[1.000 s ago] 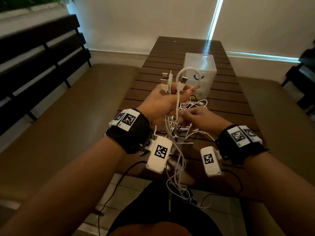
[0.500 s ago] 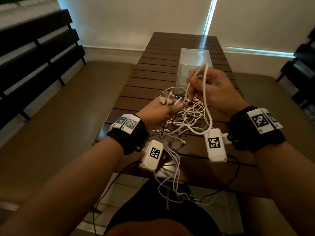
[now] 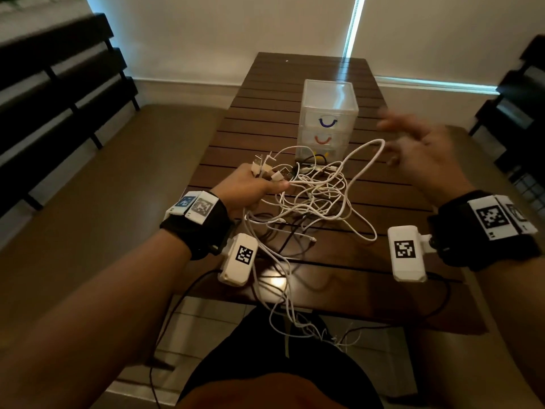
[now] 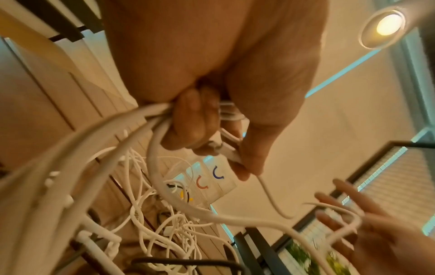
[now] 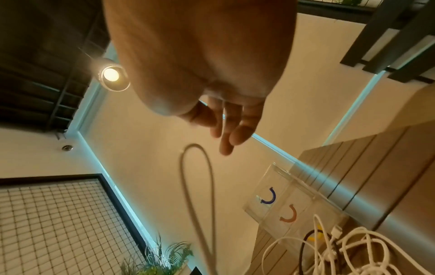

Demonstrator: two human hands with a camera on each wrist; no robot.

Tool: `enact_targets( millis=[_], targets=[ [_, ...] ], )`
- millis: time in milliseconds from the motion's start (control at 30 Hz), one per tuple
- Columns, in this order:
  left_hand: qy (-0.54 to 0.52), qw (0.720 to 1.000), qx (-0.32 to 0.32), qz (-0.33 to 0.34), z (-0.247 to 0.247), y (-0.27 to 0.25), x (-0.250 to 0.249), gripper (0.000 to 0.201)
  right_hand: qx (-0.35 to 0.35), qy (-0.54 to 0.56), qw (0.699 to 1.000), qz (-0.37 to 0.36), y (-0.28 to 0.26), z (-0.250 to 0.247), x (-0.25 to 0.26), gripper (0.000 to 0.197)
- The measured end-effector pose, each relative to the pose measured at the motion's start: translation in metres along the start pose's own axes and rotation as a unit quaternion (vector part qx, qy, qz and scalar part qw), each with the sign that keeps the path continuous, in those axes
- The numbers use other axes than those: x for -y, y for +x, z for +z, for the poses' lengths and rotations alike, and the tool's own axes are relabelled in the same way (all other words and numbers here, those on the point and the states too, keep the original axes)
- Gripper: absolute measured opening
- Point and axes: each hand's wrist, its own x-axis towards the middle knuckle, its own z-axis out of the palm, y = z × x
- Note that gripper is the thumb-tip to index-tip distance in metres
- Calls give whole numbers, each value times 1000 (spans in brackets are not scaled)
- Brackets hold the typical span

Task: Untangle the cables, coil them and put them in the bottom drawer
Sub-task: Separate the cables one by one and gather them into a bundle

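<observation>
My left hand grips a bunch of white cables just below their USB plugs, which stick up out of the fist; the left wrist view shows the fingers curled round the strands. The white cable tangle lies on the table, and some strands hang over the near edge. One cable loop arcs in the air next to my right hand, which is blurred, its fingers straight and apart from the loop. The clear three-drawer unit stands behind the tangle.
The drawers have blue, orange and yellow handles; the yellow bottom handle is partly hidden by cables, one black. The slatted wooden table runs away from me. A brown cushioned bench is on the left.
My right hand had pinched a cable and pulled it up by the drawer unit; now it has let go and swung right with spread fingers. The left hand has sunk towards the table.
</observation>
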Motion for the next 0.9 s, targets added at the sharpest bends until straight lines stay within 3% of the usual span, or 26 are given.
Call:
enact_targets(
  millis=[67, 100, 167, 233, 300, 400, 533, 667, 767, 833, 900],
  targets=[
    [21, 999, 6, 31, 4, -3, -4, 16, -51, 23, 998, -20, -3, 1, 5, 59],
    [26, 998, 18, 48, 8, -5, -7, 16, -36, 1, 999, -27, -8, 5, 9, 53],
    [33, 995, 47, 76, 22, -12, -19, 14, 83, -110, 990, -34, -22, 14, 12, 38],
    [42, 991, 62, 108, 38, -16, -30, 19, 251, -231, 940, -21, -38, 26, 12, 28],
    [43, 987, 66, 137, 51, -15, -38, 13, 293, -256, 921, -14, -51, 29, 8, 15],
    [51, 984, 78, 151, 61, -11, -41, 14, 229, -234, 944, 31, -64, 11, -10, 25],
    [56, 978, 96, 175, 80, -14, -55, 9, 80, -116, 965, 223, -94, -27, -48, 23],
    [-42, 971, 191, 139, 116, -24, -76, 25, -75, -152, 916, 363, -136, -75, -82, 22],
    [-84, 956, 254, 120, 146, -27, -87, 36, -97, -272, 857, 427, -169, -103, -88, 45],
    [-93, 946, 288, 118, 164, -28, -92, 42, -97, -347, 823, 438, -184, -114, -85, 63],
    [-90, 939, 307, 124, 181, -30, -95, 45, -110, -364, 835, 397, -189, -116, -73, 64]
  ],
)
